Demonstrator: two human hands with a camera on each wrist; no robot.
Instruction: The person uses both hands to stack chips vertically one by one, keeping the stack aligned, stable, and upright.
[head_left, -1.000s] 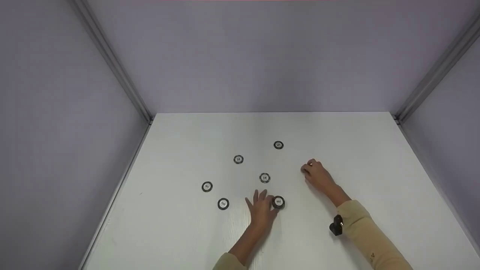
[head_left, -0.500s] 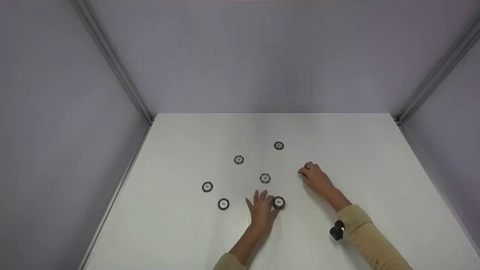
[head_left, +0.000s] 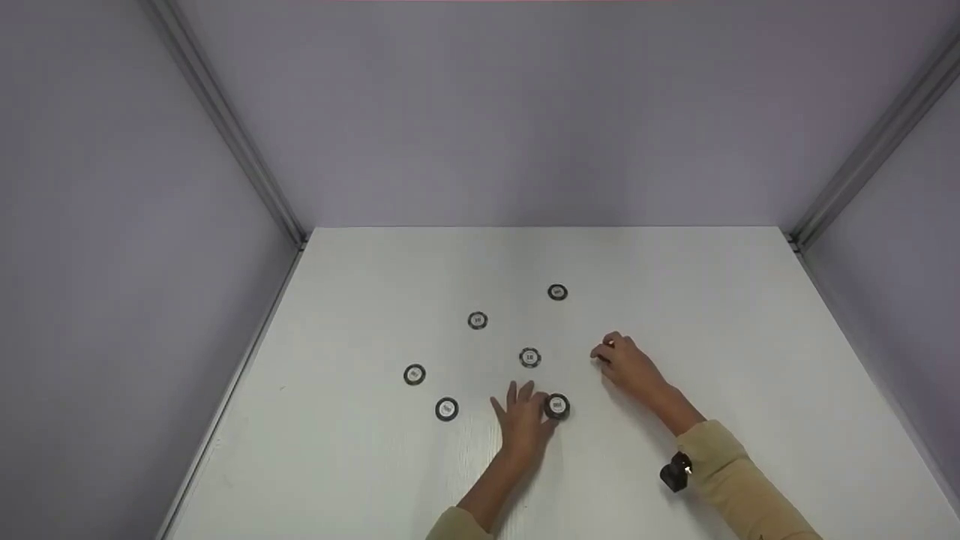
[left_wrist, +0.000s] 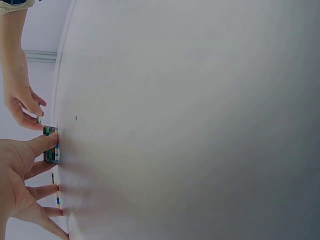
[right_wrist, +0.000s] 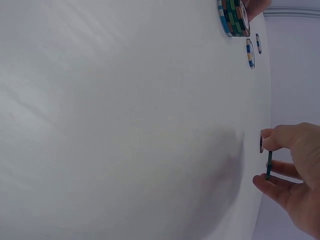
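A white counter (head_left: 375, 465) sits boxed in by three plain lilac walls (head_left: 525, 112), with grey metal strips (head_left: 225, 120) running down both corners.

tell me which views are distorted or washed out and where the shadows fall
Head view: even soft light, sharp, faint shadows under both hands on the white wooden table. Left wrist view: strong wide-angle bend, the table bulges and glares pale; the stack of striped round chips stays small at the edge. Right wrist view: same curved distortion, a soft grey shadow beside the right hand.

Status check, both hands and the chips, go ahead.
Left hand flat on table, thumb against chip stack. Right hand pinching one chip on edge. Nothing between it and the stack.
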